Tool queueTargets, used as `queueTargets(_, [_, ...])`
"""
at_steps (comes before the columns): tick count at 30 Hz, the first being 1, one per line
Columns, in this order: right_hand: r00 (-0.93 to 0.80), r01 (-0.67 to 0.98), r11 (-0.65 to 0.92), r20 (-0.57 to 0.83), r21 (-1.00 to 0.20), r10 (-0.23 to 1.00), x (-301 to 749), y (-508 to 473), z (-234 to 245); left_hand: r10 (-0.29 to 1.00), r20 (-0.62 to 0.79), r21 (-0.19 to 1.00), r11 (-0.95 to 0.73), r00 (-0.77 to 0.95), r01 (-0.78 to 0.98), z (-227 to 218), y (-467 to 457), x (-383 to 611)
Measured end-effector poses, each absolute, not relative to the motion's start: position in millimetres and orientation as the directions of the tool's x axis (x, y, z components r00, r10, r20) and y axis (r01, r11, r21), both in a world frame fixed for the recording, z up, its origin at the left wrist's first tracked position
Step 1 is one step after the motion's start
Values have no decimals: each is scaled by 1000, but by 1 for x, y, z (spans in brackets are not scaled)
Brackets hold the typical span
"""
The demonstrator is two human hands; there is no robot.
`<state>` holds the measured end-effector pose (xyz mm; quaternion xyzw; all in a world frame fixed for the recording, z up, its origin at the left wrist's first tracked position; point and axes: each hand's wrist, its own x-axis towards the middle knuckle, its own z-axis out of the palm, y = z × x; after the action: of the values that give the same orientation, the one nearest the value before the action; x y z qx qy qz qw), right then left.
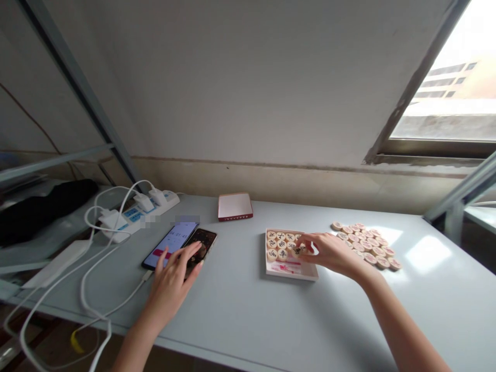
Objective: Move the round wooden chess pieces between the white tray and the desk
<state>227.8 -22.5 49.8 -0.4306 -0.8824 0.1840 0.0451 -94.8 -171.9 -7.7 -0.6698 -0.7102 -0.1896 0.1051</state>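
My right hand (329,253) reaches over a shallow white box (289,269) and its fingertips pinch a round wooden chess piece (297,250) at the box's upper right. Several more wooden pieces (279,243) lie in rows inside the box. A loose pile of the same pieces (368,245) sits on the table to the right of that hand. My left hand (176,271) lies flat with fingers spread on a dark phone (203,243). Beside it lies a second phone with a lit screen (170,243).
A small red-edged box lid (234,206) lies near the wall. A white power strip (139,212) with plugs and white cables (89,289) occupies the left of the grey table (251,310). A black bag (42,206) rests far left. A window (445,98) is at right.
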Motion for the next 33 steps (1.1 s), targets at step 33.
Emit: queueTargets(33, [-645,754,607,-106,-253,757,221,-22,40,956,194,799,-285,222,530,0,-39,29])
